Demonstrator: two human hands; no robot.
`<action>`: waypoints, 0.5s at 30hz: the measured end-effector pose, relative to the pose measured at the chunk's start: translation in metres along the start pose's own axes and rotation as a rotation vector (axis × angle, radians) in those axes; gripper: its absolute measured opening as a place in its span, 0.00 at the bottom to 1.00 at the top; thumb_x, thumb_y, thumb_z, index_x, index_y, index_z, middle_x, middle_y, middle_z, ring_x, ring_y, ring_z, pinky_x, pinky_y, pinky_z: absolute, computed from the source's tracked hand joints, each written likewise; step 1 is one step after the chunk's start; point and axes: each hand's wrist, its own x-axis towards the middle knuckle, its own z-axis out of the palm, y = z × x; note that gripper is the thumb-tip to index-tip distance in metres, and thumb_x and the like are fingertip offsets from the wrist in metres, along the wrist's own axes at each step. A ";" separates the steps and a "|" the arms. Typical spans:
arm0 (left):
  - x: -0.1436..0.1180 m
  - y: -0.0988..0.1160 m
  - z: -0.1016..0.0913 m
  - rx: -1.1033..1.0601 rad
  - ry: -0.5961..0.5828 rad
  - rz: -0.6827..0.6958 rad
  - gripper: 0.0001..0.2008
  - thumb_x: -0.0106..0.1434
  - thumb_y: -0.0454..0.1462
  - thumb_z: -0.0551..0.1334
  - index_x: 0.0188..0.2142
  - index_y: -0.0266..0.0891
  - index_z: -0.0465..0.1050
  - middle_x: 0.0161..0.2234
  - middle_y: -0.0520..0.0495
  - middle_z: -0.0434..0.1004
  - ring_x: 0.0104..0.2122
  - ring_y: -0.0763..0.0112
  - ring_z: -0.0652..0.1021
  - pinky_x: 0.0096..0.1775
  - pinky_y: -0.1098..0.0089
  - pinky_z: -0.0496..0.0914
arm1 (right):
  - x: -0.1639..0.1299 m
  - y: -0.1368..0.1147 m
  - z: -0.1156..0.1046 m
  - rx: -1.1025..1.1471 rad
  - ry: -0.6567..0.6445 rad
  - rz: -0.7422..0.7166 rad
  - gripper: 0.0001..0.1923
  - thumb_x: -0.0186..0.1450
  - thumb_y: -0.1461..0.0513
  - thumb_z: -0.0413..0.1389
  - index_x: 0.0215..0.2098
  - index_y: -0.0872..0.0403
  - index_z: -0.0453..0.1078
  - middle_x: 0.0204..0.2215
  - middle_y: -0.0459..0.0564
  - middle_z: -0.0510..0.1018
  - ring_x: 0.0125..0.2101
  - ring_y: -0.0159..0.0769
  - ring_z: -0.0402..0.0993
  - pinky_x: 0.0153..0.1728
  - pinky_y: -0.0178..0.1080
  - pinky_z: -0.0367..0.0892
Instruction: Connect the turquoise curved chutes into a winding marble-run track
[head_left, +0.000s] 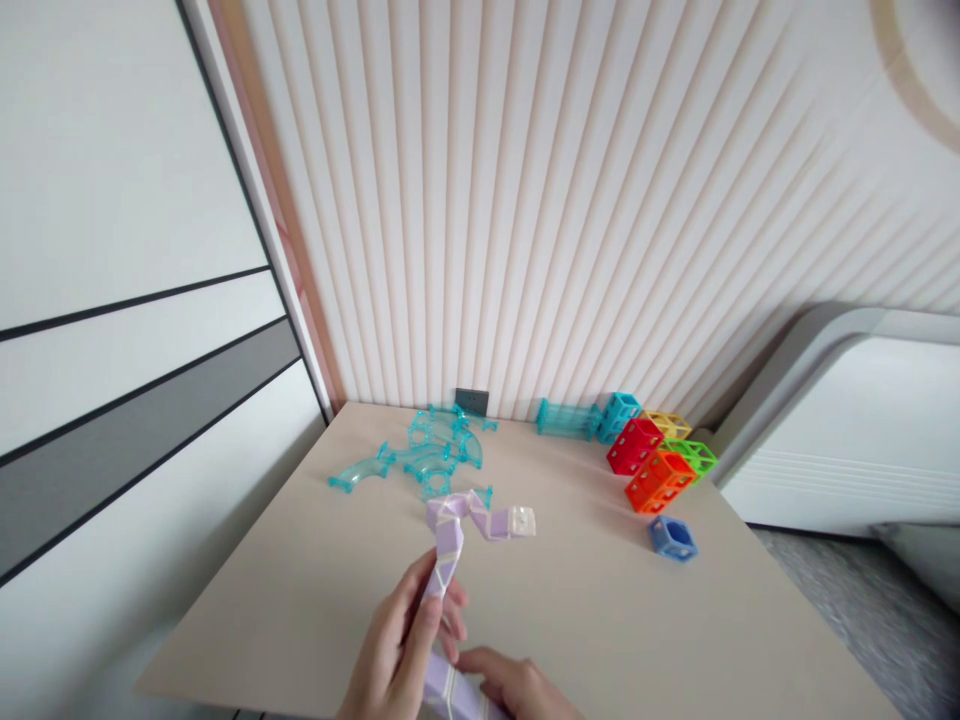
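Both hands hold a lilac-and-white twist snake toy above the near edge of a beige table. My left hand grips its upright middle section. My right hand holds the lower end at the bottom of the view. The toy's top bends over to the right and ends in a white tip.
Clear teal curved track pieces lie at the back of the table, with a straight teal piece near the ribbed wall. Coloured open cubes cluster at the back right, a blue one apart. A bed stands to the right.
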 end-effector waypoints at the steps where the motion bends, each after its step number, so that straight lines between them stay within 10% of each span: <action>1: 0.002 0.000 0.002 0.020 0.078 -0.015 0.24 0.67 0.57 0.59 0.47 0.40 0.72 0.28 0.50 0.77 0.23 0.69 0.75 0.29 0.71 0.72 | 0.002 0.007 0.003 -0.157 0.148 -0.050 0.32 0.62 0.34 0.56 0.45 0.51 0.76 0.26 0.43 0.74 0.23 0.28 0.66 0.24 0.28 0.60; 5: 0.003 0.001 0.000 -0.043 0.168 -0.033 0.22 0.66 0.56 0.61 0.43 0.40 0.72 0.27 0.50 0.77 0.22 0.69 0.75 0.28 0.71 0.72 | -0.002 0.020 0.005 -0.583 0.436 -0.278 0.30 0.70 0.37 0.45 0.46 0.48 0.75 0.29 0.46 0.80 0.24 0.32 0.73 0.26 0.30 0.61; 15: -0.005 -0.014 -0.011 -0.643 -0.005 -0.075 0.18 0.62 0.54 0.68 0.44 0.47 0.77 0.29 0.52 0.74 0.28 0.70 0.76 0.36 0.67 0.74 | -0.018 -0.034 -0.027 0.186 -0.221 -0.067 0.38 0.63 0.29 0.46 0.21 0.52 0.53 0.19 0.39 0.53 0.20 0.23 0.48 0.20 0.31 0.44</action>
